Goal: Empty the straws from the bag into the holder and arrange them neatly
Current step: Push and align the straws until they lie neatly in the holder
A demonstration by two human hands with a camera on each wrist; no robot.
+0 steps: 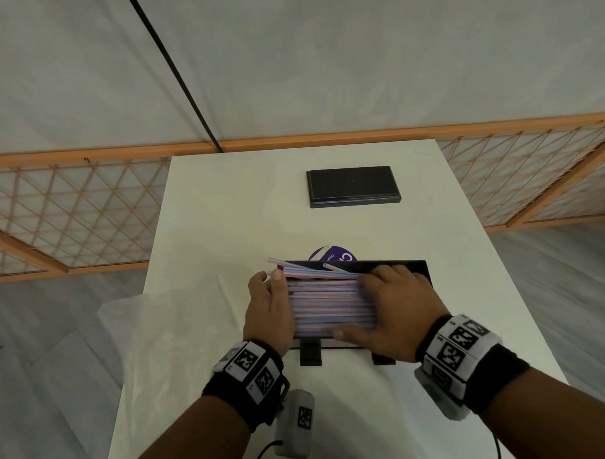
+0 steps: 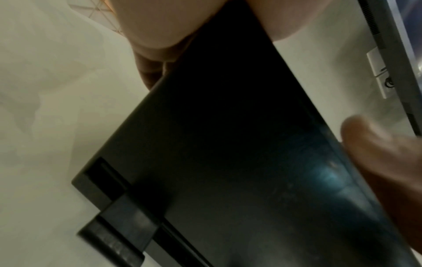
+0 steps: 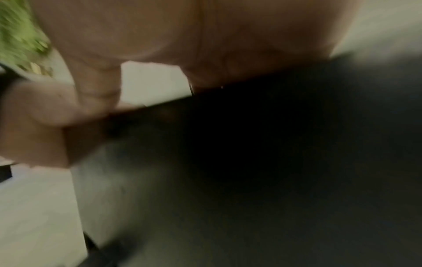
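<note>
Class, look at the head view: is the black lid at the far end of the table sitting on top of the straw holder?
No. The black lid lies flat on the table, apart from the straw holder, which is open and full of straws.

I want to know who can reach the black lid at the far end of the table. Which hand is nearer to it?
Right. The right hand lies on the straws almost straight below the black lid; the left hand is at their left ends, further aside.

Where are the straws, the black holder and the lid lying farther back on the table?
straws [image 1: 331,305], head view, middle of the stacked bundle.
holder [image 1: 422,269], head view, bare far right corner.
lid [image 1: 352,186], head view, centre of its top face.
</note>
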